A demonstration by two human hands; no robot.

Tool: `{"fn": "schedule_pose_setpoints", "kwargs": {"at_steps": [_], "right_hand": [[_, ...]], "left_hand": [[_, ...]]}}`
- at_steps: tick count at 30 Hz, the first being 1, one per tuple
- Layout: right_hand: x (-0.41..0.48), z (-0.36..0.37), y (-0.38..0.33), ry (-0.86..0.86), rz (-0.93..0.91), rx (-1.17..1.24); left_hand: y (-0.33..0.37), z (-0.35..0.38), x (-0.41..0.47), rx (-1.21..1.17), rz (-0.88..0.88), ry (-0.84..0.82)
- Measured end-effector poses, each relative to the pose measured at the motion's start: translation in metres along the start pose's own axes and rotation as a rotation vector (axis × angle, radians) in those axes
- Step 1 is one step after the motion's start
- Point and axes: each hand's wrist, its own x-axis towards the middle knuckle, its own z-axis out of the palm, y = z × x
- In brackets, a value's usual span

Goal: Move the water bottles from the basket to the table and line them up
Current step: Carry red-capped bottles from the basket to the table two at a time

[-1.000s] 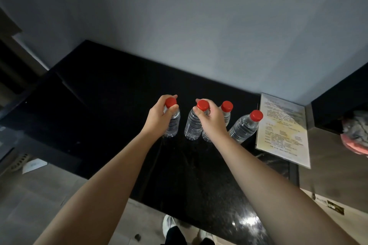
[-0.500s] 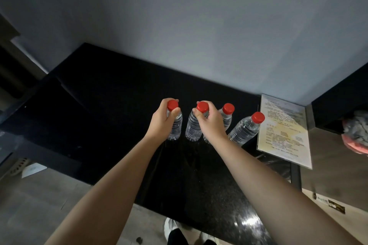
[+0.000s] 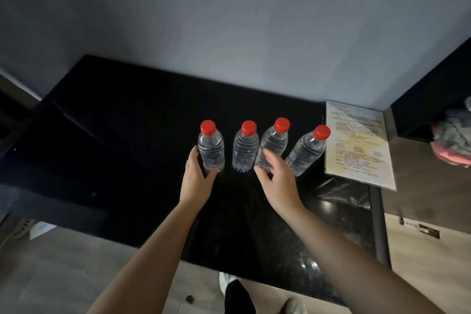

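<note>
Fingers and thumb of the left hand (image 3: 196, 181) curl round the foot of the leftmost bottle (image 3: 211, 150), which stands on the black table (image 3: 114, 135) about midway between its left and right edges. Just beside it on the right stands the second bottle (image 3: 245, 150), red-capped like all four. The third bottle (image 3: 274, 143) comes next, close against the second. The right hand (image 3: 279, 181) lies in front of its lower part, fingers spread and loose, holding nothing; whether they touch it cannot be told. The fourth bottle (image 3: 307, 150) stands a little apart, near a printed sheet (image 3: 359, 145) at the table's right edge.
</note>
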Motion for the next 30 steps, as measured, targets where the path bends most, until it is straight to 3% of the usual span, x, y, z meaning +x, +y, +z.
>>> {"fn": "schedule_pose_setpoints", "kwargs": {"at_steps": [3, 10, 22, 30], "right_hand": [[-0.029, -0.019, 0.028, -0.066, 0.088, -0.149], [-0.104, -0.077, 0.087, -0.104, 0.430, -0.187], [-0.307, -0.230, 0.197, 0.178, 0.630, -0.037], [-0.446, -0.330, 0.258, 0.482, 0.771, 0.129]], "left_hand": [[-0.021, 0.010, -0.031, 0.126, -0.151, -0.076], [-0.025, 0.040, -0.096, 0.214, -0.142, -0.175], [0.057, 0.185, -0.224, 0.346, 0.122, -0.400], [0.113, 0.306, -0.329, 0.298, 0.232, -0.552]]}}
